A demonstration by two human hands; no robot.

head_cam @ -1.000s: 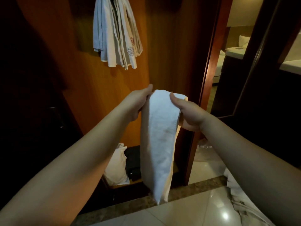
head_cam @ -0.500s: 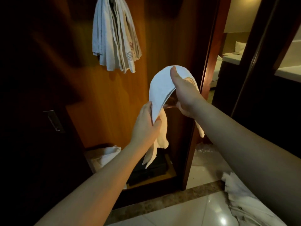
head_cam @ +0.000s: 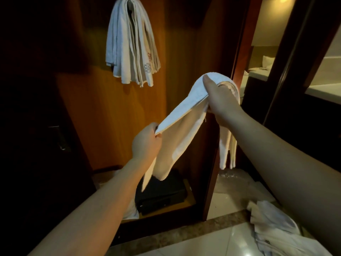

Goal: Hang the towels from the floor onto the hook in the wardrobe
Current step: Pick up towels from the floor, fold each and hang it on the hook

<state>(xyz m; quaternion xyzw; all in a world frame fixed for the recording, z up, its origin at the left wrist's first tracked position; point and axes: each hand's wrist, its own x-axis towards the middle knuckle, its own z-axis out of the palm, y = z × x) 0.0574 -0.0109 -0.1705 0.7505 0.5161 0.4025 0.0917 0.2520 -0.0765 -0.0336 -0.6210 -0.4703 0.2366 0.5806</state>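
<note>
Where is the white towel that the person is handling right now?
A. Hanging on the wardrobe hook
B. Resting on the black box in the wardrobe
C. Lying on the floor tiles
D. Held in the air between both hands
D: the left hand pinches one edge of the white towel and the right hand grips its raised fold, well below the hung towels.

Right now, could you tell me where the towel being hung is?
Mid-frame, the towel stretches between the left hand and raised right hand, below-right of the hanging towels.
</note>
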